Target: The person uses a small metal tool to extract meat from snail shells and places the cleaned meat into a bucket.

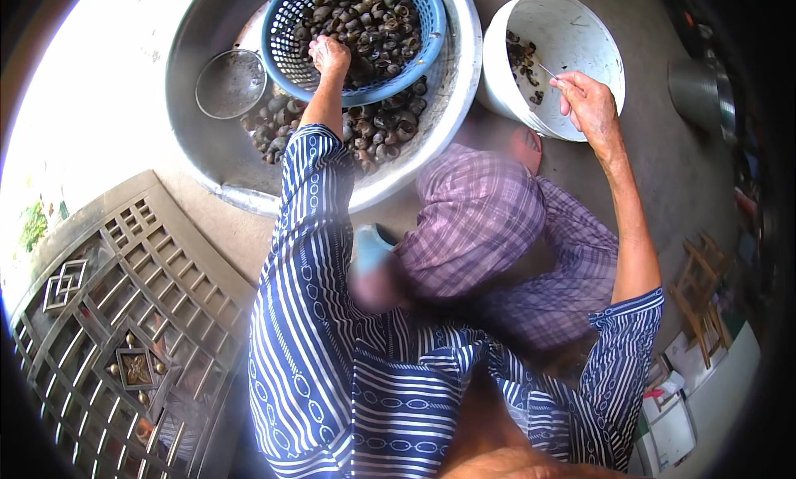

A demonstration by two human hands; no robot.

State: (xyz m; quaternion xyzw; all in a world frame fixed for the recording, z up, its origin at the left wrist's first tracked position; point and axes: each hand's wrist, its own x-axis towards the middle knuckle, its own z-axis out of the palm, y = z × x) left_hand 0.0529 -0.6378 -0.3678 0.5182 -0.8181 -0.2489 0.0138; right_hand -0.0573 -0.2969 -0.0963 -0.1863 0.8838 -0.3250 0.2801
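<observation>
A blue plastic basket (433, 18) full of snails (367, 25) rests in a wide metal basin (205, 158), with more snails in the basin below it. My left hand (329, 55) is over the basket's near left part, by the edge of the snail heap; its fingertips are partly hidden, and whether it grips a snail I cannot tell. Over the mouth of a white plastic bucket (578, 37) is my right hand (587, 102), pinching a thin metal pick (548, 71) that points left. Dark bits of snail meat (528, 65) lie inside the bucket.
A round wire-rimmed strainer (231, 84) lies in the basin's left part. At the lower left stands a metal lattice gate (140, 274). A metal pot (699, 96) is at the right, with a wooden stool (699, 292) farther down. A red sandal (527, 149) shows near the bucket.
</observation>
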